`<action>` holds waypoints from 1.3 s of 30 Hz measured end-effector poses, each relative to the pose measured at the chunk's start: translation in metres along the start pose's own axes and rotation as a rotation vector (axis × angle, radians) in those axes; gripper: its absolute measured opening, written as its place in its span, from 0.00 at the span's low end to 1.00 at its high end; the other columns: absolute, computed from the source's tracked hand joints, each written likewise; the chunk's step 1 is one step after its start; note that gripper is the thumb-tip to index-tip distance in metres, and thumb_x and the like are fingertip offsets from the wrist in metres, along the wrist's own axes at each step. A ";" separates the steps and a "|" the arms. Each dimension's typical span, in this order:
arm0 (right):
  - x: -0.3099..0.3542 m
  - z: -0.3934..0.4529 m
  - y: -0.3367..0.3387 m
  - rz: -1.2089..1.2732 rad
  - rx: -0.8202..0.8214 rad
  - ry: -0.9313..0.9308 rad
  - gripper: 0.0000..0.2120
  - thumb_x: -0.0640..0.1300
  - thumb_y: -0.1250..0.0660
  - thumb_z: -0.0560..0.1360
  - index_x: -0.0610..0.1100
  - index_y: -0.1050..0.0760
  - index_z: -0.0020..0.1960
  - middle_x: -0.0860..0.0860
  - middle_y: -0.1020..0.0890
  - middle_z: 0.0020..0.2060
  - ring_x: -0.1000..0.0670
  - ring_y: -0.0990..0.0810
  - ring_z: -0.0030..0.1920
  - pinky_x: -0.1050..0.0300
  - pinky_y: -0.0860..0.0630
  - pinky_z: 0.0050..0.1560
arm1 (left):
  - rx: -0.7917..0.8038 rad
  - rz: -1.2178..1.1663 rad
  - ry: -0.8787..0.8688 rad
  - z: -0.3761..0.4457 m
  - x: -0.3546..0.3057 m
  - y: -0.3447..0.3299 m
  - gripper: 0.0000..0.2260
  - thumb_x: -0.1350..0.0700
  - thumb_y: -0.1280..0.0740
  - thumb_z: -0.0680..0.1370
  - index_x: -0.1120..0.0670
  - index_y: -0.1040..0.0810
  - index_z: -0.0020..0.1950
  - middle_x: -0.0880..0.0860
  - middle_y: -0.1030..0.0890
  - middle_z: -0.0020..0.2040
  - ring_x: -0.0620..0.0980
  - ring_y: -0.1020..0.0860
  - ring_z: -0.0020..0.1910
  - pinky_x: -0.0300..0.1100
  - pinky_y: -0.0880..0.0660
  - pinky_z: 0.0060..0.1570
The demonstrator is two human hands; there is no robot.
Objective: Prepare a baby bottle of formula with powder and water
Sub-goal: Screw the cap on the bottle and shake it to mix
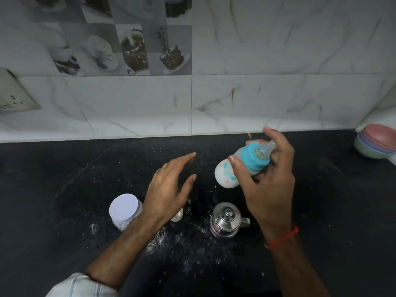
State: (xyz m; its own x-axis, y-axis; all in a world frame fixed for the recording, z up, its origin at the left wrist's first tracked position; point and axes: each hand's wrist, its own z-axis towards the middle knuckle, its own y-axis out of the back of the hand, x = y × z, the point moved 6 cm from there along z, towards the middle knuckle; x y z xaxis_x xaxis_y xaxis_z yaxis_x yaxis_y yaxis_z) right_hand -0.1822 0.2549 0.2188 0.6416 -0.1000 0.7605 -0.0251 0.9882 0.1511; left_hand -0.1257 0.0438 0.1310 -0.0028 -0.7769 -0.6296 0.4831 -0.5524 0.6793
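My right hand [271, 185] grips a baby bottle [227, 174] above the black counter. The bottle is tilted, its teal collar [250, 157] and clear teat toward me and its white, milky body pointing left and down. My thumb lies across the body and my fingers curl behind the collar. My left hand [169, 189] hovers left of the bottle with fingers straight and spread, holding nothing. A jar with a white lid [123, 206] stands under my left wrist. A small steel kettle with lid [226, 219] stands below the bottle.
A small white object [177, 216] is partly hidden behind my left hand. White powder specks lie scattered on the black counter [64, 189]. Stacked pastel bowls [377, 142] sit at the far right by the tiled wall. A wall socket [15, 95] is at the left.
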 end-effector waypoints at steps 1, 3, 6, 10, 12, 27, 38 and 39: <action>0.006 0.003 0.001 0.017 -0.030 0.036 0.34 0.40 0.22 0.72 0.48 0.35 0.71 0.60 0.23 0.61 0.54 0.19 0.58 0.59 0.19 0.59 | -0.006 -0.005 0.000 0.002 -0.001 0.001 0.24 0.51 0.31 0.82 0.45 0.30 0.78 0.42 0.21 0.69 0.43 0.24 0.68 0.54 0.25 0.68; 0.013 0.003 0.004 0.087 -0.111 0.138 0.32 0.37 0.23 0.72 0.46 0.37 0.70 0.55 0.25 0.63 0.50 0.20 0.60 0.54 0.20 0.61 | -0.021 -0.005 0.002 0.006 -0.001 0.003 0.24 0.53 0.30 0.82 0.45 0.30 0.78 0.42 0.21 0.69 0.43 0.24 0.68 0.54 0.25 0.68; -0.014 0.002 -0.013 -0.005 0.004 0.040 0.31 0.42 0.22 0.72 0.50 0.34 0.69 0.47 0.21 0.61 0.45 0.18 0.59 0.46 0.20 0.62 | -0.018 0.004 -0.005 0.010 0.000 0.003 0.24 0.53 0.30 0.82 0.45 0.30 0.78 0.42 0.21 0.69 0.44 0.24 0.68 0.56 0.25 0.68; -0.016 0.000 -0.013 0.038 0.015 -0.043 0.31 0.44 0.22 0.73 0.58 0.34 0.69 0.49 0.20 0.59 0.48 0.17 0.58 0.48 0.17 0.59 | -0.011 0.022 -0.026 0.013 -0.001 0.004 0.24 0.52 0.31 0.83 0.45 0.31 0.78 0.44 0.21 0.71 0.45 0.24 0.70 0.57 0.25 0.69; -0.002 0.001 -0.004 0.087 -0.099 0.114 0.29 0.39 0.24 0.73 0.52 0.34 0.68 0.45 0.23 0.62 0.45 0.18 0.60 0.50 0.19 0.60 | -0.012 0.020 -0.021 0.014 0.003 0.006 0.23 0.51 0.31 0.83 0.45 0.31 0.78 0.45 0.21 0.71 0.46 0.24 0.70 0.58 0.25 0.69; -0.035 0.010 -0.057 -0.033 0.146 -0.074 0.32 0.44 0.22 0.74 0.54 0.34 0.71 0.49 0.20 0.56 0.50 0.17 0.53 0.52 0.17 0.56 | -0.008 0.042 0.005 0.013 0.021 0.016 0.23 0.45 0.36 0.82 0.44 0.31 0.78 0.45 0.21 0.71 0.47 0.23 0.70 0.59 0.24 0.67; -0.015 0.019 -0.053 -0.063 0.112 0.045 0.30 0.45 0.22 0.73 0.50 0.33 0.69 0.53 0.22 0.58 0.48 0.19 0.56 0.50 0.19 0.59 | -0.008 0.034 -0.011 0.021 0.024 0.015 0.22 0.49 0.33 0.83 0.44 0.30 0.77 0.45 0.21 0.71 0.47 0.24 0.69 0.58 0.25 0.69; -0.024 0.017 -0.059 -0.096 0.177 -0.028 0.30 0.46 0.21 0.73 0.52 0.32 0.69 0.52 0.21 0.58 0.50 0.18 0.56 0.49 0.19 0.59 | -0.012 0.033 -0.010 0.022 0.024 0.016 0.22 0.49 0.33 0.83 0.45 0.29 0.77 0.45 0.21 0.71 0.47 0.24 0.69 0.58 0.25 0.69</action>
State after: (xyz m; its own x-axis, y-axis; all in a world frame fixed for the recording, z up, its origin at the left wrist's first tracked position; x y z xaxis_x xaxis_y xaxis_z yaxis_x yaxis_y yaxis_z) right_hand -0.2090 0.1970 0.2026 0.6263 -0.1983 0.7539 -0.1007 0.9385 0.3304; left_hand -0.1376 0.0098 0.1349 0.0040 -0.7976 -0.6032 0.4933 -0.5231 0.6950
